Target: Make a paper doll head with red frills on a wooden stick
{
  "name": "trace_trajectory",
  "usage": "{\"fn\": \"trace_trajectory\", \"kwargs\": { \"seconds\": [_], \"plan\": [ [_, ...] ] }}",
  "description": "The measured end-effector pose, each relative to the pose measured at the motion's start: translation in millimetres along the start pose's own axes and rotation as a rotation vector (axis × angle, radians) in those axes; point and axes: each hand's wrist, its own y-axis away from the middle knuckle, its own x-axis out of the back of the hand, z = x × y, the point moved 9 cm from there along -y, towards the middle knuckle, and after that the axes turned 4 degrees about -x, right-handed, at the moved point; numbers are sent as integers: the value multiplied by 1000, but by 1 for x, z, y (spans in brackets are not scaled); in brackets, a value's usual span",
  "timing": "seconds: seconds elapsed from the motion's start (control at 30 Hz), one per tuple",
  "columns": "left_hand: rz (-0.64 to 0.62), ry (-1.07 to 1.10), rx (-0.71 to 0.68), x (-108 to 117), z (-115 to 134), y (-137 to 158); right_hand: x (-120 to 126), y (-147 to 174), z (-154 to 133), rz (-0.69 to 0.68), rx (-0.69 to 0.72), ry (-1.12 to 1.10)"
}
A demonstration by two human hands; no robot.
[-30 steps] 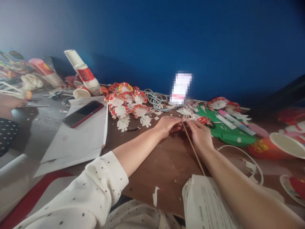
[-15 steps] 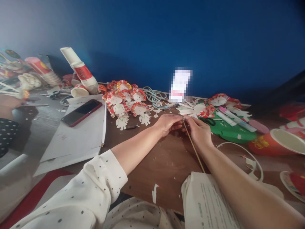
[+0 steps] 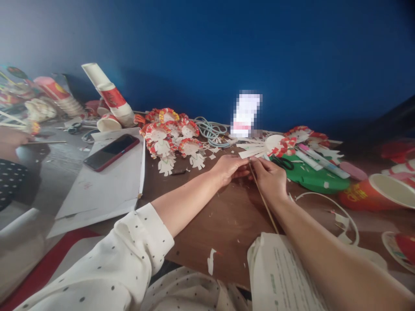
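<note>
My right hand (image 3: 270,177) is closed around the upper part of a thin wooden stick (image 3: 266,206), whose lower end slopes toward the table's front. My left hand (image 3: 231,169) meets it at the stick's top, thumb and fingers pinched together there. Just beyond the fingertips is a paper figure (image 3: 275,143) with a pale round face, a red-and-white ruffled edge and white paper strips pointing left. Fingers hide the join, so whether the figure is fixed to the stick cannot be made out.
Several ruffled paper figures (image 3: 168,134) lie behind my left arm. A phone (image 3: 112,153) rests on white sheets (image 3: 106,183). Black-handled scissors (image 3: 282,163), a green sheet (image 3: 319,179) and a paper cup (image 3: 359,194) sit right. A co-worker's hand (image 3: 14,137) holds a stick at far left.
The paper figure beyond my fingertips has turned and shifted slightly right, showing more of its face, with its strips now slanting left. Both hands stay nearly in place on the stick.
</note>
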Motion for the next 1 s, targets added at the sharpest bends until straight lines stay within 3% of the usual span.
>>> {"fn": "trace_trajectory", "kwargs": {
  "seconds": [0.37, 0.7, 1.0],
  "plan": [
    [56, -137, -14, 3, 1, 2, 3, 2, -4, 29, 55, 58],
    [32, -58, -11, 3, -1, 1, 2, -1, 11, 36, -103, -103],
    [63, -47, -4, 4, 1, 3, 3, -2, 16, 33, -94, -86]
  ]
}}
